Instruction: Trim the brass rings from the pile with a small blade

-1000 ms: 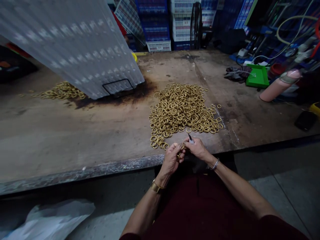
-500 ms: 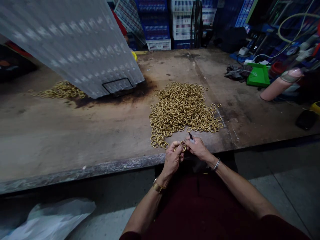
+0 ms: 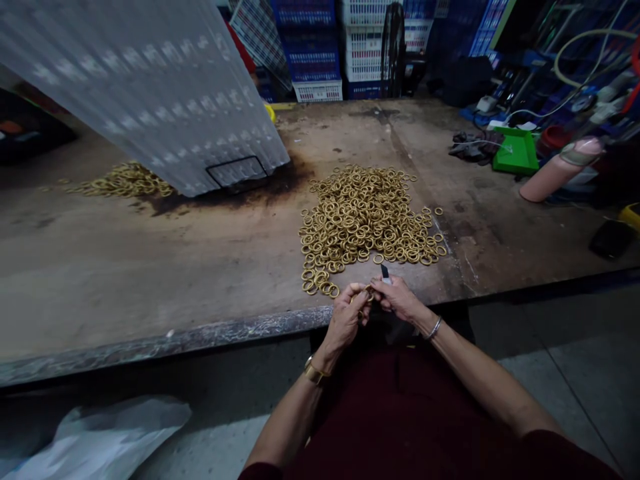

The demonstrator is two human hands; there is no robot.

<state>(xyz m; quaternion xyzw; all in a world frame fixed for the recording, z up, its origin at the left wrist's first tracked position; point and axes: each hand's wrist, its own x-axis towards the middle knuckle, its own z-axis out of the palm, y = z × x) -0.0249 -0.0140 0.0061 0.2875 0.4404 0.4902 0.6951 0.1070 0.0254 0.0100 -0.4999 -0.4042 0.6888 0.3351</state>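
Observation:
My left hand [image 3: 347, 312] is closed on a brass-coloured ring [image 3: 369, 293], just over the table's front edge. More of the ring's outline is hidden by the fingers. Close against it, my right hand [image 3: 400, 298] grips a small utility knife [image 3: 385, 274], its dark blade tip pointing up and away from me. The right fingertips also touch the ring. Straight beyond both hands lies a wide pile of brass-coloured rings [image 3: 367, 213], with several loose ones around its edges.
A tall grey corrugated panel [image 3: 175, 100] stands on the wooden table [image 3: 150, 267], with a second heap of rings [image 3: 127, 180] beside it. To the right are a green tray [image 3: 517, 152] and a pink bottle [image 3: 560, 175]. Stacked crates [image 3: 313, 53] stand behind.
The knife in my right hand has tipped slightly, with its blade a little further right. Both hands have shifted only slightly around the ring.

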